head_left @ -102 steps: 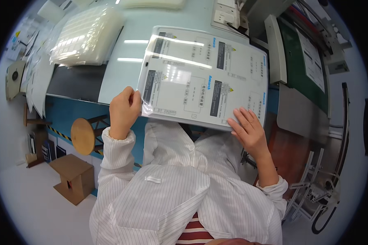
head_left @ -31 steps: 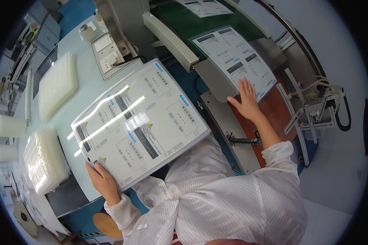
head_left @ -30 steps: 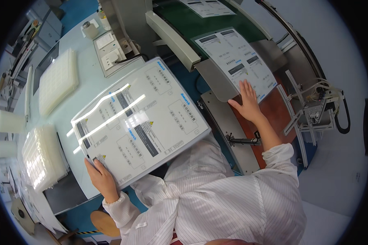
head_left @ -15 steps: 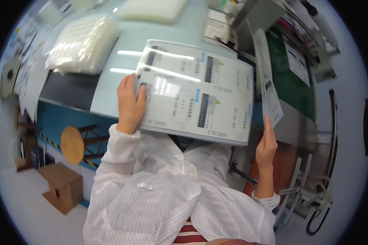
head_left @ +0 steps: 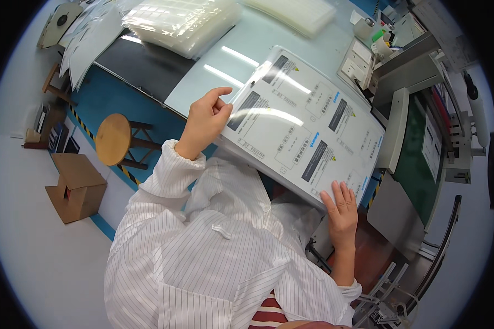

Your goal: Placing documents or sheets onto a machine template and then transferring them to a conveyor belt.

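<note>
Seen from above, a person in a white striped work coat holds a large glossy white sheet printed with black and blue label blocks (head_left: 307,123) in both hands. Left hand (head_left: 206,122) grips the sheet's near-left edge, thumb on top and fingers curled under. Right hand (head_left: 341,207) lies at the sheet's near-right corner, fingers straight and together on its face; whether the thumb is tucked beneath cannot be told. Held between the hands, the sheet tilts over the front edge of a pale blue-green counter (head_left: 214,77).

Beyond the left hand, on the counter, lies a stack of clear plastic trays in a bag (head_left: 181,22), with a dark grey mat (head_left: 137,60) just beside it. Left of the left hand, down on the floor, stand a round wooden stool (head_left: 113,139) and a brown cardboard box (head_left: 74,186). Beyond the right hand runs a green conveyor belt (head_left: 417,159) with a white side rail.
</note>
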The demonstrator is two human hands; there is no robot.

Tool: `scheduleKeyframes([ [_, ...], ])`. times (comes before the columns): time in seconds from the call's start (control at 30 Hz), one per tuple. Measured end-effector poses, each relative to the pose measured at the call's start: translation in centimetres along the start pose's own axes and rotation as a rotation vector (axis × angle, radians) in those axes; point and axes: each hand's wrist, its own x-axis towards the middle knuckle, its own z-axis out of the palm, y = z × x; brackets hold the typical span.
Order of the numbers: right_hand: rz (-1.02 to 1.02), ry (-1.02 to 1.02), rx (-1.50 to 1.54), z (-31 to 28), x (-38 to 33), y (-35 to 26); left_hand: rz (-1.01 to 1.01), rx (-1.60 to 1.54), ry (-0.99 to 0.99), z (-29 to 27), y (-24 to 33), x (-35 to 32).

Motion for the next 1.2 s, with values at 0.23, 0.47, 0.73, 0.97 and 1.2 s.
scheduleKeyframes([
  [0.23, 0.038, -0.082, 0.041, -0.3, -0.2, 0.5, 0.075, 0.257, 0.066, 1.1, -0.6, -0.9],
  [0.47, 0.05, -0.102, 0.05, -0.2, -0.2, 0.7, 0.202, 0.355, 0.085, 1.7, -1.1, -0.7],
  [0.73, 0.049, -0.089, 0.029, 0.3, -0.8, 1.2, 0.307, 0.642, 0.001, 0.6, -0.5, -0.2],
  [0.97, 0.016, -0.035, 0.01, 1.2, -1.0, 1.7, 0.191, 0.571, -0.023, 0.4, -0.8, 1.4],
  [1.2, 0.084, 0.04, 0.142, 0.3, -0.9, 2.5, 0.335, 0.542, -0.007, 3.6, -3.2, 3.5],
])
